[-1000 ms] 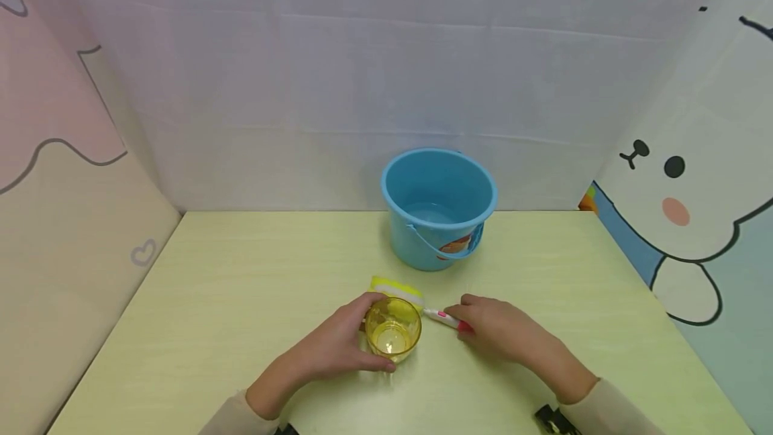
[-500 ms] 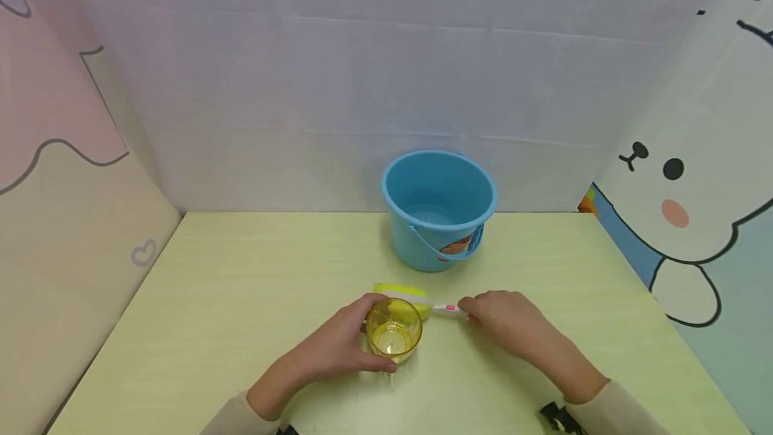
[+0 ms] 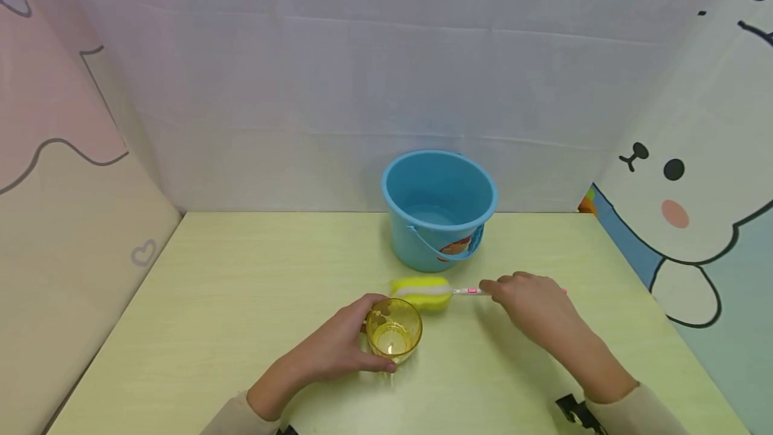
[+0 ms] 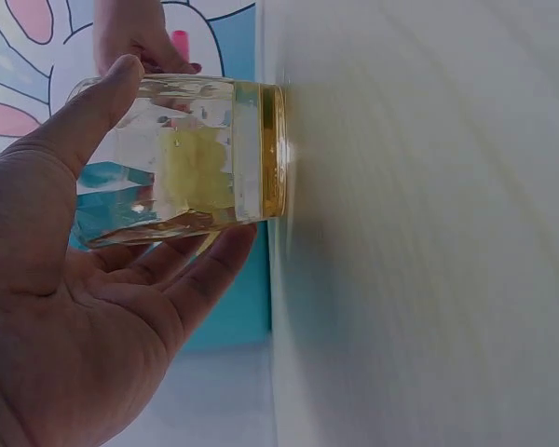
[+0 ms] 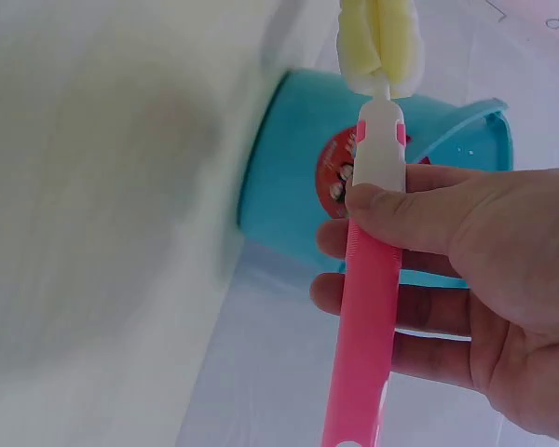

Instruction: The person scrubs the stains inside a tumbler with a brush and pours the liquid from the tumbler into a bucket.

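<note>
My left hand (image 3: 335, 348) grips a clear yellow glass cup (image 3: 394, 344) around its side, thumb on the near side and fingers on the far side. The cup stands upright, and in the left wrist view its thick amber base (image 4: 274, 154) meets the table. My right hand (image 3: 540, 311) holds a sponge bottle brush (image 3: 423, 293) by its handle. In the right wrist view, thumb and fingers pinch the pink and white handle (image 5: 368, 307). The yellow and white sponge head points left, just behind the cup in the head view, and seems raised off the table.
A blue bucket (image 3: 410, 244) with a lowered handle stands behind the brush, near the back wall (image 3: 290, 106). The pale yellow table (image 3: 241, 267) runs between side walls with cartoon prints. A black strap piece (image 3: 576, 411) hangs by the right sleeve.
My right hand has moved right and away from me, taking the brush with it. The brush has swung level and its sponge shows more behind the cup. Left hand and cup stay put.
</note>
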The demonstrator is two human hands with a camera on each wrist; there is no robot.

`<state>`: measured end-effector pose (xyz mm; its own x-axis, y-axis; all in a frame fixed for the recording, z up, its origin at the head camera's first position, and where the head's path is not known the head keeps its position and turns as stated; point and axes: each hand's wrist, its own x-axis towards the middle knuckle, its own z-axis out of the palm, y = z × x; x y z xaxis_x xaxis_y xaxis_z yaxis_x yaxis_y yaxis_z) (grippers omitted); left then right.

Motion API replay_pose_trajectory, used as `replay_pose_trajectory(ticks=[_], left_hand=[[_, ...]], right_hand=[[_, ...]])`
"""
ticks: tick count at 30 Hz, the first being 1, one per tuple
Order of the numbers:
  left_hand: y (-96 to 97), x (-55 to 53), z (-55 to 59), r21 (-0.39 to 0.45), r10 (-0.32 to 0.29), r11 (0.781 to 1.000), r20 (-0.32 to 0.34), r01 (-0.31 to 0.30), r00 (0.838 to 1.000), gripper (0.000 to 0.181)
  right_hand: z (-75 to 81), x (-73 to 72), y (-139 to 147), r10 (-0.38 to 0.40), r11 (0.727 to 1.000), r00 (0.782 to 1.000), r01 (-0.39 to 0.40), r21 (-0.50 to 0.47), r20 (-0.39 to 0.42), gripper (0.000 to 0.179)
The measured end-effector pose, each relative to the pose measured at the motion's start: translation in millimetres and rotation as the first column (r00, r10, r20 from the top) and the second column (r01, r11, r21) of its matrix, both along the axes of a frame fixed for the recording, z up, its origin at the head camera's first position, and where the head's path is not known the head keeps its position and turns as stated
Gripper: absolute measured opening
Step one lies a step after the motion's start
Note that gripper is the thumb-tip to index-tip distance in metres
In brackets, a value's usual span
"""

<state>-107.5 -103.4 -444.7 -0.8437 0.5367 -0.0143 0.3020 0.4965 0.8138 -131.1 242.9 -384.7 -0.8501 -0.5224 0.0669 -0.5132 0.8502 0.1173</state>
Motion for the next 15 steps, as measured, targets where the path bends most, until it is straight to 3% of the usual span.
replay_pose_trajectory(ticks=[8, 15], left_hand=[[0.4, -0.3, 0.4, -0.001, 0.004, 1.000, 0.016, -0.004, 1.000, 0.097], [0.8, -1.1, 0.0, -0.007, 0.005, 1.000, 0.018, -0.004, 1.000, 0.098]], right_hand=[[23.5, 5.3, 13.2, -0.054, 0.999, 0.998, 0.054, -0.002, -0.041, 0.042], [42.9, 9.8, 20.4, -0.023, 1.000, 0.995, 0.021, -0.013, -0.100, 0.044]])
